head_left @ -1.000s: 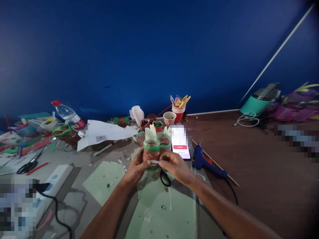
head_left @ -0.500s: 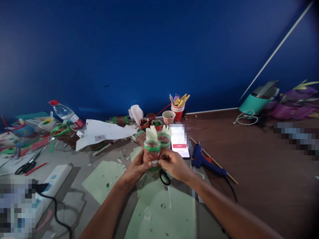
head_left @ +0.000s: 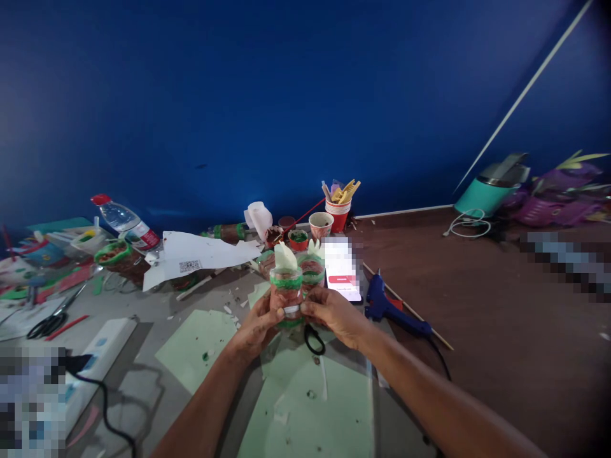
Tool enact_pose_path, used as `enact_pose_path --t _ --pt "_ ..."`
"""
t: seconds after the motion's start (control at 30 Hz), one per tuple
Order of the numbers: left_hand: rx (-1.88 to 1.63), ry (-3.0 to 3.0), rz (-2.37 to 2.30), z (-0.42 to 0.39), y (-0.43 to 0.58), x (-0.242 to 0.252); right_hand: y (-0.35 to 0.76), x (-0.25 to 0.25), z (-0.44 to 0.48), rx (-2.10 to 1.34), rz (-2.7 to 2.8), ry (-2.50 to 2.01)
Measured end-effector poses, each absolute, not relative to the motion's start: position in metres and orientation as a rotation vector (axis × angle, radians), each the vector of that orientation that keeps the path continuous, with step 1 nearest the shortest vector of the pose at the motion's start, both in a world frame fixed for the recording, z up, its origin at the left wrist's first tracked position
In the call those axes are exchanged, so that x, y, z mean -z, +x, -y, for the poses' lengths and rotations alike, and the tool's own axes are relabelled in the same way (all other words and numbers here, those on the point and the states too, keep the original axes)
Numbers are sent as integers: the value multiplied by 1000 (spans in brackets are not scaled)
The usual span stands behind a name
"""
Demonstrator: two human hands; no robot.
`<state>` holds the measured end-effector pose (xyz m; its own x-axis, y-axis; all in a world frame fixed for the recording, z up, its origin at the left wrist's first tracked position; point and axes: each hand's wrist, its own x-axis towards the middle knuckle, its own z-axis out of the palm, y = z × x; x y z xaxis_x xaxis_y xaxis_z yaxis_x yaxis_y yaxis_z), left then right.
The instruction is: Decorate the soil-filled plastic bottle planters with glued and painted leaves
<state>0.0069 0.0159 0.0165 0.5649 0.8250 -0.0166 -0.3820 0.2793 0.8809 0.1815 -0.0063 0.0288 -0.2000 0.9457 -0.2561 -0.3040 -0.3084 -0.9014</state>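
Both hands, left hand [head_left: 254, 322] and right hand [head_left: 334, 313], clamp fingers on the decorated jar [head_left: 286, 292].

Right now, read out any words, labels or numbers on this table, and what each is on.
Nothing reads as words.
Crumpled white paper sheet: QR code, print too small.
Clear plastic water bottle: red label, too small.
Phone screen: blurred out.
Held green-banded jar: none.
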Motion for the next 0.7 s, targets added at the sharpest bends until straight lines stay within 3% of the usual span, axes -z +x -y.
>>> enact_pose_path --t 0.1,0.37,0.7 --pt "-968 875 -562 -18 -1 -19 182 -29 6 -1580 993 -1075" --pt "-1165 737 -553 -31 -18 -29 184 -21 8 -867 1456 -1339" --pt "-1167 851 -613 -31 -15 -24 188 -25 16 -487 1563 -1242"
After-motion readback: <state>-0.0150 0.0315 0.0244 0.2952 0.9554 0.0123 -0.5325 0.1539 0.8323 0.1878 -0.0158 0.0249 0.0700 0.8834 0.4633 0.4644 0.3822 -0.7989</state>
